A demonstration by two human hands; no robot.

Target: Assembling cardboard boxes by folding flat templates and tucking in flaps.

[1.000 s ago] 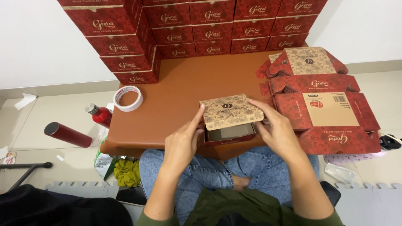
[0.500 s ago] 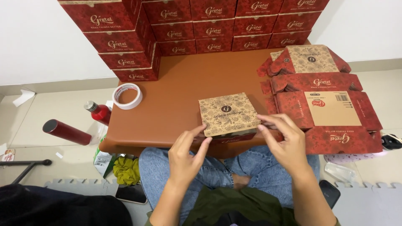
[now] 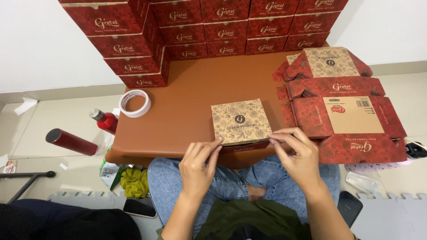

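A small cardboard box (image 3: 240, 121) with a tan patterned lid and red sides sits at the near edge of the low brown table (image 3: 187, 102). My left hand (image 3: 200, 162) pinches its near left corner with the fingertips. My right hand (image 3: 298, 153) pinches its near right corner. The lid lies flat and closed.
A pile of flat unfolded red boxes (image 3: 342, 102) lies on the table's right. Stacked finished red boxes (image 3: 213, 26) line the far edge. A tape roll (image 3: 134, 103) rests at the left. Two red bottles (image 3: 71, 142) and a phone (image 3: 138, 206) lie on the floor.
The lid, held partly raised a second ago, has been folded down flat. My hands slid from the box's sides to its near corners.
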